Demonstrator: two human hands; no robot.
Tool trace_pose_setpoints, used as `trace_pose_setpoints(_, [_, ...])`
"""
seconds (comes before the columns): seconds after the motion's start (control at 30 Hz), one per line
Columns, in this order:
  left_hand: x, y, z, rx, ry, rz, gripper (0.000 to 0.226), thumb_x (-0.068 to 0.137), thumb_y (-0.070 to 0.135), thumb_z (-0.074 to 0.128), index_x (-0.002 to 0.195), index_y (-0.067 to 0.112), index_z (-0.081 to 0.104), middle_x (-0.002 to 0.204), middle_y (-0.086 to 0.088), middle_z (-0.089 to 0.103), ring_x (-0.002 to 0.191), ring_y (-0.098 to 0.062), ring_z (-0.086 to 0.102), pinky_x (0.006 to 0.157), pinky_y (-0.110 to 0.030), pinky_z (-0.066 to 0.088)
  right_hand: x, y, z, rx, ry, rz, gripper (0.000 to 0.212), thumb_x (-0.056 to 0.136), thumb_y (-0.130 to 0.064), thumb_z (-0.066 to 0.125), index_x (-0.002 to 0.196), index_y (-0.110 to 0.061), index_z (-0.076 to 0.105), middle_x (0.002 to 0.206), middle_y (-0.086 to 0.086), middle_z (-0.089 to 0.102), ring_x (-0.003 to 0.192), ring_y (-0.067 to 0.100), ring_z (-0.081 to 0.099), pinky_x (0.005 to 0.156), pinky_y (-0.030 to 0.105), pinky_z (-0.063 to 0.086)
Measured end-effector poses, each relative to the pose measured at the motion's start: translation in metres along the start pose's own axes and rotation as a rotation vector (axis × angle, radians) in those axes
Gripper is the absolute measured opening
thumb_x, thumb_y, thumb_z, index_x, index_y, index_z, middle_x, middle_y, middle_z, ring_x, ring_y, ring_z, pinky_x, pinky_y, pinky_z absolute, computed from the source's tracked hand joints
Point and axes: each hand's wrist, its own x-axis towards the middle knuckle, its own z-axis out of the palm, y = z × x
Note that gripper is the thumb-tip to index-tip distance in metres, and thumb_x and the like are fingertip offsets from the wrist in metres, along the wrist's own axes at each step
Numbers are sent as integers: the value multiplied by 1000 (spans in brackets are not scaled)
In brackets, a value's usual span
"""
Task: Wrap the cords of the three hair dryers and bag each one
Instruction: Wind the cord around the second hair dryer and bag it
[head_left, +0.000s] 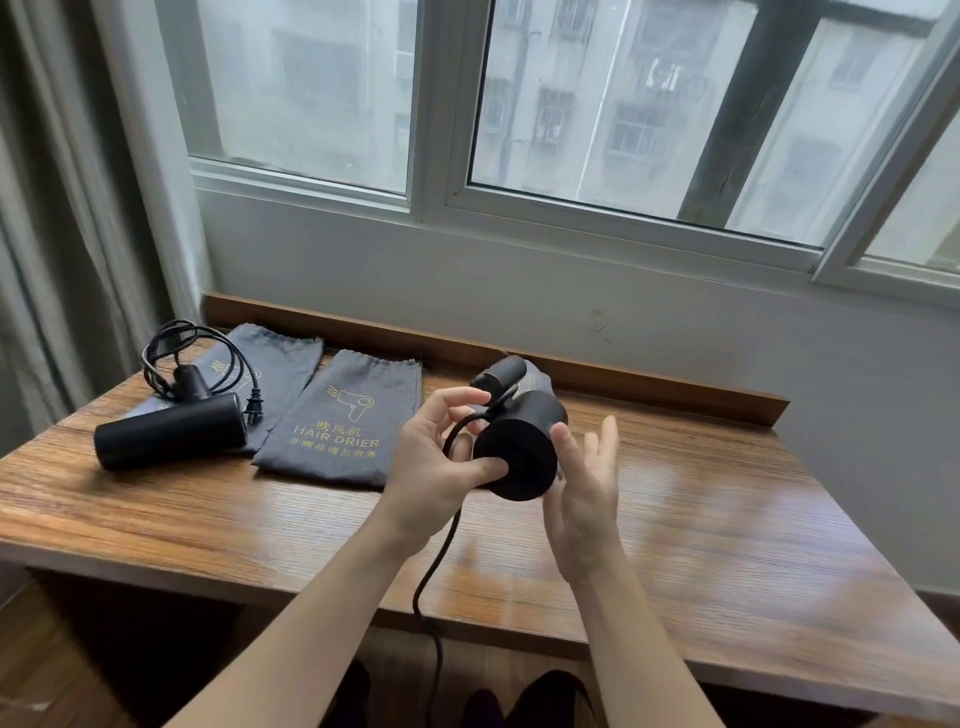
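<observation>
A black cylindrical hair dryer (519, 447) is held above the wooden table (727, 519) at centre frame. The left hand (436, 462) is curled round it, the thumb pressed on its round end. The right hand (582, 478) is spread, fingers straight, beside the barrel. Its black cord (436, 566) hangs off the table's near edge. At left, a second black dryer (171, 436) lies across one grey fabric bag (280, 374), another grey printed bag (348, 421) beside it.

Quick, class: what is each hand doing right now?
Left hand: holds the hair dryer, thumb on its round end.
Right hand: open, fingers straight, beside the dryer.
</observation>
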Motion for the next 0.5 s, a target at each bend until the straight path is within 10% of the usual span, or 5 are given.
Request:
trace_pose_setpoints(0.17, [1, 6, -7, 51, -53, 6, 58, 72, -20, 72, 117, 14, 57, 90, -4, 61, 61, 0, 61, 76, -27, 54, -4, -12, -2, 147, -186, 161, 100, 66, -45, 89, 143, -6, 39, 132, 26, 59, 122, 41, 59, 99, 54, 51])
trace_pose_setpoints(0.33, [11, 14, -14, 62, -76, -17, 59, 71, -22, 70, 117, 12, 57, 104, -17, 62, 51, -1, 49, 72, -21, 50, -2, -10, 6, 140, -50, 57, 107, 68, -15, 85, 153, -32, 22, 138, 21, 54, 117, 35, 64, 93, 49, 55])
trace_pose_setpoints(0.5, [9, 14, -12, 106, -107, -12, 58, 71, -20, 72, 113, 18, 59, 110, -14, 63, 97, -6, 67, 79, -21, 53, -2, -9, 4, 52, -66, 19, 125, 64, -13, 87, 151, -52, 6, 150, 9, 41, 121, 34, 61, 82, 50, 58])
